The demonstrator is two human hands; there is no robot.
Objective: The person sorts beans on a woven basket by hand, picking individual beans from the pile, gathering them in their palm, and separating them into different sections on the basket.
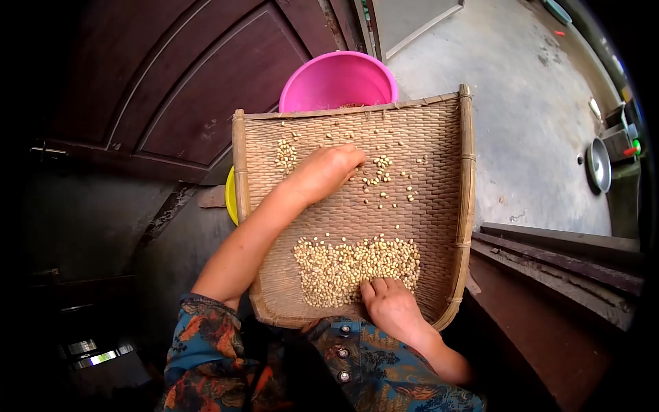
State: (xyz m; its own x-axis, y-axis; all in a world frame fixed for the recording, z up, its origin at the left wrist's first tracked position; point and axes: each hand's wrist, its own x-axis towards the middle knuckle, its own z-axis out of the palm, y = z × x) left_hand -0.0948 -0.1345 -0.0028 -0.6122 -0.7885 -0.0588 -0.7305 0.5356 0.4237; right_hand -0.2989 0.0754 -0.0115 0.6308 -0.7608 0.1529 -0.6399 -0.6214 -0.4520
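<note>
A woven bamboo winnowing tray [343,216] lies in front of my body, framed by thick cane edges. Most of the small pale beans [336,271] form a wide patch near its close edge; looser ones dot the far half. My left hand [333,168] is over the far half, between two small clusters of beans, with its fingers curled down and closed. Whatever its fingertips pinch is hidden. On the right part of the bean patch rests my right hand [392,302], palm down, its fingers apart and touching the beans.
Beyond the tray's far edge stands a pink basin [336,79] with brown bits inside. A yellow container [231,196] shows at the left edge. Dark wooden door panels [206,82] are on the left, a wooden sill [549,261] on the right. A metal bowl [599,166] lies farther off.
</note>
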